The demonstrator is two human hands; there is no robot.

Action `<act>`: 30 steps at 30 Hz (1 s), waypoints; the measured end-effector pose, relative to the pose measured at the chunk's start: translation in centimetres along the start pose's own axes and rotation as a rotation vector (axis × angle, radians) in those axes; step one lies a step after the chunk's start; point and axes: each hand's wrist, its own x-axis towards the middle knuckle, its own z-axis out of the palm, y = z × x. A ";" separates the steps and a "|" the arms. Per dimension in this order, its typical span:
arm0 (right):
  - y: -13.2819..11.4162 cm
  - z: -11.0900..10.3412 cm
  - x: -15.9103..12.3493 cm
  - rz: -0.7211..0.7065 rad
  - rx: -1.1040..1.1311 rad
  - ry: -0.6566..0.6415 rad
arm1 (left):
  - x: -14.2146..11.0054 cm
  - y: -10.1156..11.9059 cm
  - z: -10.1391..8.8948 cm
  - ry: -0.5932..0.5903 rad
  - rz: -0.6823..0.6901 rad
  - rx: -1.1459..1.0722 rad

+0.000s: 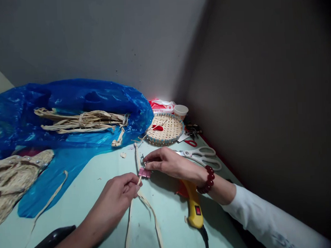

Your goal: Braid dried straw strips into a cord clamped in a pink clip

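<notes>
Near the table's middle, my left hand [123,189] pinches pale flat strands of dried plant fibre [152,210], whose loose ends trail toward me. Just above those fingertips a pink binder clip [144,173] sits on the strands. My right hand [167,162] closes thumb and forefinger on the clip's metal handle. Past the clip, a short end of the fibre [136,151] points away from me. A dark red bead bracelet circles my right wrist. Beneath the right forearm lies a yellow glue gun [195,211], its front partly hidden.
White-handled scissors [204,155] lie right of my right hand. Behind them stand a round woven basket [171,133] and a paper cup [180,111]. Blue plastic [69,92] holds a fibre bundle [84,121] at back left. A woven fibre piece [16,183] lies at left.
</notes>
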 end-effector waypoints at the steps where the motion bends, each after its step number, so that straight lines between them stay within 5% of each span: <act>1: -0.4 -0.1 -0.2 -0.028 -0.076 -0.021 | -0.1 -0.1 0.1 -0.012 -0.014 -0.030; 7: -2.0 1.1 -1.7 -0.124 -0.437 0.003 | -0.9 -0.7 0.2 -0.043 -0.045 -0.140; 16: -2.0 3.6 -5.1 -0.157 -0.527 0.100 | -3.2 -0.9 0.7 -0.076 -0.062 -0.142; 23: -2.7 3.7 -6.4 -0.095 -0.297 0.069 | -4.4 -1.7 1.2 -0.067 -0.055 -0.150; 30: -1.7 3.1 -4.2 0.099 0.420 0.078 | -4.6 -1.0 1.2 -0.049 -0.088 -0.212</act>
